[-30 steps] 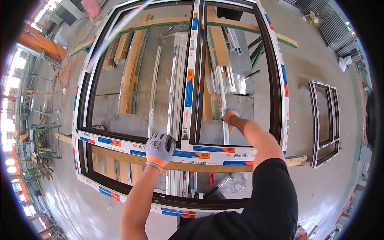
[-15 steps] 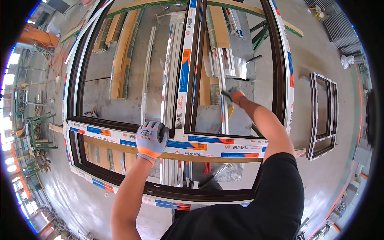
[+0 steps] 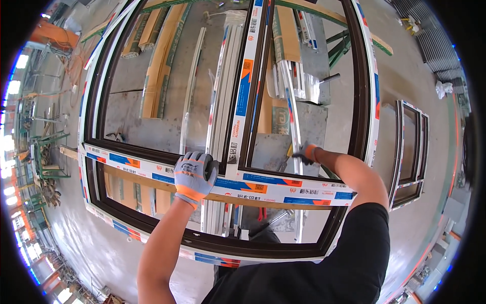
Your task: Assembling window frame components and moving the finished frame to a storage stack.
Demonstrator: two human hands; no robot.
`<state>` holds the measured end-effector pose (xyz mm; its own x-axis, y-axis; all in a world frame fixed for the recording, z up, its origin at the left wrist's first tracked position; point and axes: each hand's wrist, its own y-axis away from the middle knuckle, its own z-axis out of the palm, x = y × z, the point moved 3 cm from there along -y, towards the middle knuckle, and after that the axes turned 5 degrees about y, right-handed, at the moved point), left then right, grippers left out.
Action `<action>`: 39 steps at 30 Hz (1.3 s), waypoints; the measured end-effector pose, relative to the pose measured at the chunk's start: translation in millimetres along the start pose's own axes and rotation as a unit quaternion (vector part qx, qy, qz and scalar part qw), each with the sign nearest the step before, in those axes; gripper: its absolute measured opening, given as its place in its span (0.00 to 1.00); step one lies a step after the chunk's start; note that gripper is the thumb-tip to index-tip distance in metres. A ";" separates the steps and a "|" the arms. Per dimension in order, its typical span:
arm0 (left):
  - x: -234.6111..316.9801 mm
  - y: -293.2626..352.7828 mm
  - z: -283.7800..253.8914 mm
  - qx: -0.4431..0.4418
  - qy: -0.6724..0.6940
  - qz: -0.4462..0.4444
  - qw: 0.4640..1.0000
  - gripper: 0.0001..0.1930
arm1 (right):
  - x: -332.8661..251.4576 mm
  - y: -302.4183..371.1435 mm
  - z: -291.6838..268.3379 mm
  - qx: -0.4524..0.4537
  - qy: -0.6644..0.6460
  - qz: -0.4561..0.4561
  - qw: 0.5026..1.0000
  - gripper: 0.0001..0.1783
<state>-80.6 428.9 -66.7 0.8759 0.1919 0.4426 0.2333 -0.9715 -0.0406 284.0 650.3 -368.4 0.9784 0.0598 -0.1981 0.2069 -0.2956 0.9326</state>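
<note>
A large dark-brown window frame with white, blue and orange protective film lies before me, its crossbar (image 3: 273,188) running left to right. My left hand (image 3: 195,175), in a grey glove with an orange cuff, is closed over the crossbar, left of the upright mullion (image 3: 243,93). Through the right-hand opening reaches my gloved right hand (image 3: 309,153), slightly blurred, its fingers closed at a long, thin, film-covered profile strip (image 3: 292,114). That strip passes below the crossbar and shows again in the lower opening. Beside the right hand lies a yellow-handled tool (image 3: 290,150).
Below the frame lie cardboard-wrapped bundles (image 3: 161,66), white profiles (image 3: 223,96) and a hammer (image 3: 278,217). Green trestles with wooden beams (image 3: 382,43) support the frame. A smaller window frame (image 3: 411,152) stands at the right, near stacked grey profiles (image 3: 438,45).
My right hand has drawn nearer to me, and the strip has slid toward me under the crossbar into the lower opening. My left hand stays on the crossbar. The view has shifted slightly.
</note>
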 end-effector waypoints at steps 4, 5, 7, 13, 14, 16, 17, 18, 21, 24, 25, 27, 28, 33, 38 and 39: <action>4.4 1.7 -8.1 0.029 -0.017 0.011 0.999 0.10 | -26.9 -9.6 -27.8 0.080 -0.012 0.010 0.997 0.26; 5.7 4.3 -11.5 -0.007 -0.012 -0.001 1.000 0.10 | -33.2 -7.2 -24.7 0.164 0.037 -0.016 0.986 0.27; 7.4 4.4 -10.5 -0.002 -0.009 -0.004 1.000 0.10 | -22.4 -15.0 -27.9 0.175 0.083 -0.013 0.981 0.28; 7.5 0.5 -5.9 -0.002 0.002 0.011 1.000 0.07 | 57.2 3.3 48.3 -0.030 0.374 -0.278 0.884 0.27; 10.1 -6.7 -1.2 0.001 0.014 0.015 1.000 0.07 | 82.9 -4.0 44.2 -0.006 0.398 -0.325 0.858 0.23; -1.1 6.4 -16.8 0.005 -0.026 -0.015 1.000 0.07 | -20.4 45.3 3.3 -0.104 -0.064 -0.126 0.984 0.17; 5.6 2.7 -14.6 0.004 -0.015 -0.008 1.000 0.07 | -22.0 58.6 -23.9 -0.058 -0.142 -0.156 0.976 0.14; 11.3 1.7 -13.8 0.003 -0.007 -0.004 1.000 0.07 | -23.0 68.7 -47.1 -0.029 -0.188 -0.191 0.963 0.13; 17.2 10.0 -20.8 0.007 -0.012 -0.003 1.000 0.06 | -61.8 107.5 -113.1 0.070 -0.266 -0.276 0.921 0.15; 25.9 11.4 -29.6 -0.011 -0.013 -0.020 1.000 0.06 | -99.5 151.7 -174.6 0.231 -0.328 -0.365 0.840 0.12; 27.3 13.7 -28.6 -0.018 -0.015 -0.025 0.999 0.06 | -117.0 173.6 -191.0 0.261 -0.361 -0.373 0.814 0.10; 38.2 18.5 -36.7 -0.014 -0.022 -0.019 0.999 0.06 | -139.0 200.4 -229.5 0.343 -0.312 -0.369 0.806 0.09; 43.0 17.7 -35.3 -0.012 -0.018 -0.017 1.000 0.06 | -150.2 214.3 -244.3 0.423 -0.255 -0.450 0.744 0.11; 58.6 26.8 -41.3 0.003 -0.040 -0.008 0.999 0.08 | -282.8 371.0 -208.0 0.493 -0.041 -0.424 0.759 0.26; 79.0 32.0 -48.1 0.011 -0.030 -0.010 0.999 0.09 | -382.8 458.6 -144.3 0.477 0.188 -0.571 0.642 0.17; 77.6 36.0 -48.1 0.011 -0.032 -0.010 0.999 0.09 | -398.8 483.2 -134.1 0.463 0.229 -0.571 0.638 0.15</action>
<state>-24.6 402.2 9.3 0.8962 0.2208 0.3848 0.2601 -0.9641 -0.0525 -5.8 611.5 201.7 0.1335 0.9499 -0.2827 0.9029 -0.2342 -0.3606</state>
